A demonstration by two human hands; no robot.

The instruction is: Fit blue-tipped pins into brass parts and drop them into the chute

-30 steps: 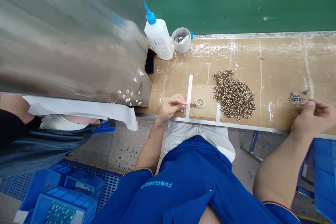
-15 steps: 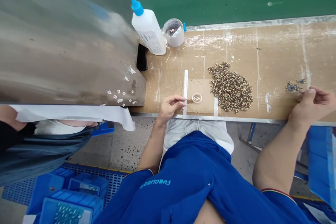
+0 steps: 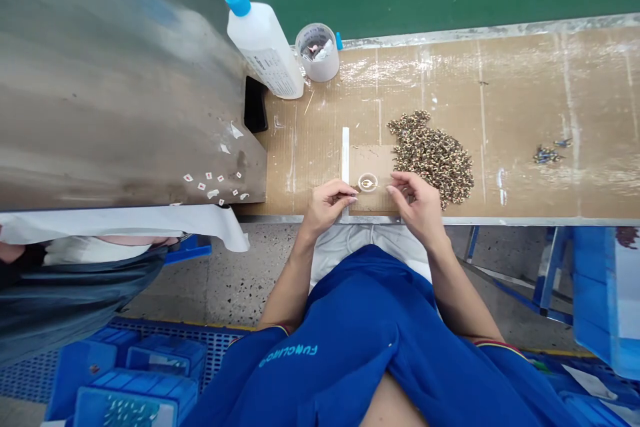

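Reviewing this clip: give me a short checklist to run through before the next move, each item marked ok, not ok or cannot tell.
1. Both hands over the work spot: ok. The left hand and right hand are at the cardboard pad.
2. Clear disc on the pad: ok.
3. Left fingertips holding a part: cannot tell, too small to see.
4. Right hand apart from the pile of small parts: cannot tell, it overlaps the pile's edge in view.
5. Blue-tipped parts lying apart from the pile: ok.
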